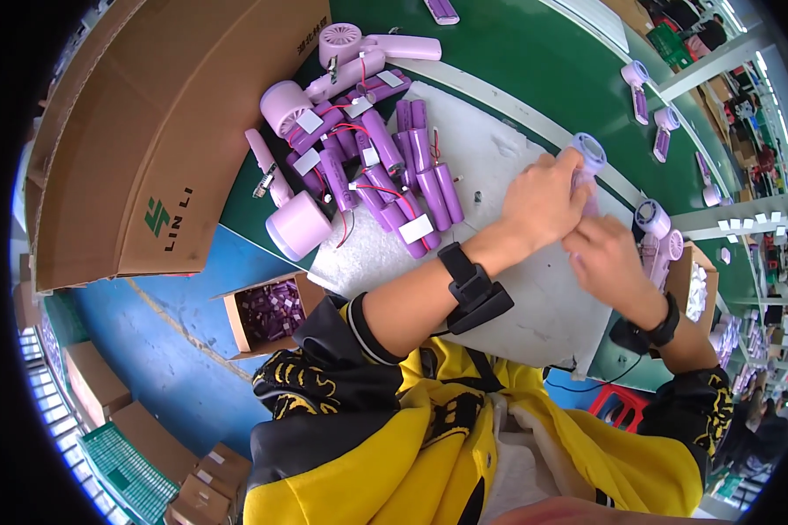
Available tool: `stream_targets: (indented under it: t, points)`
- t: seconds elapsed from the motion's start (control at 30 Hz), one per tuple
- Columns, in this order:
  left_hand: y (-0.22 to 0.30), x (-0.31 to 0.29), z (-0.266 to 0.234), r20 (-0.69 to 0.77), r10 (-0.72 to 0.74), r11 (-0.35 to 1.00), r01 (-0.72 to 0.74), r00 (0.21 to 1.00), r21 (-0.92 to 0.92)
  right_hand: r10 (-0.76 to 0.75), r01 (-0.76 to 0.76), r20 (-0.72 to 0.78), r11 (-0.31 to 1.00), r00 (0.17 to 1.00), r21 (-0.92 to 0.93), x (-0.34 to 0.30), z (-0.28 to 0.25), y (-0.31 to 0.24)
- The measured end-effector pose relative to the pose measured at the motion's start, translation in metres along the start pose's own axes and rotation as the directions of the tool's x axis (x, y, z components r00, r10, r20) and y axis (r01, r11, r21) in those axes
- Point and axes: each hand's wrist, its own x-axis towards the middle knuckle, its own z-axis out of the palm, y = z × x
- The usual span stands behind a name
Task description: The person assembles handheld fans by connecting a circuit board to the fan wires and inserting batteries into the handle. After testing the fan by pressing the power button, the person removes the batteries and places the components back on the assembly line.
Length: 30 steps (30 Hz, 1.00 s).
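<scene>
A light purple handheld fan (pixel 589 154) is up off the white padded sheet (pixel 499 144), its round head pointing away from me. My left hand (pixel 541 199) is closed around the fan just below the head. Closed fingers of my right hand (pixel 606 255) meet the lower end of the handle; what the fingertips press on there is hidden. Left of my hands lies a pile of purple cylindrical battery packs (pixel 379 140) with red wires and white labels. Beside the pile are pink-purple fan housings (pixel 299 226), some with small circuit boards showing.
A large cardboard box (pixel 175 131) stands at the left. More fans (pixel 652 219) lie right of my hands, by a small box of white parts (pixel 697 293). Several fans sit along the green conveyor (pixel 543 52). An open box of purple parts (pixel 271 312) stands lower left.
</scene>
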Motion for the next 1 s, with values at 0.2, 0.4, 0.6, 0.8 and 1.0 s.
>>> stream_targets:
  t: [0.2,0.4,0.6,0.8,1.0]
  points:
    - [-0.011,-0.001,-0.006,0.331,0.075,0.992,-0.103,0.941,0.069,-0.079,0.015,0.261,0.971,0.962,0.239,0.015,-0.033,-0.029]
    - [-0.043,-0.003,0.009,0.216,0.38,0.924,-0.379,0.899,-0.048,-0.184,0.188,-0.042,0.94,0.982,0.286,0.139,-0.025,-0.017]
    - [-0.051,0.0,0.019,0.214,0.325,0.889,-0.221,0.921,-0.4,-0.169,0.118,0.16,0.951,0.973,0.286,0.187,0.017,-0.008]
    - [-0.032,0.002,0.006,0.289,0.336,0.94,-0.301,0.896,-0.16,-0.239,0.18,0.122,0.912,0.963,0.369,0.169,-0.006,0.005]
    - [-0.033,-0.005,0.005,0.363,0.312,0.923,-0.371,0.878,0.104,-0.155,0.149,-0.042,0.779,0.987,0.609,0.104,-0.038,0.001]
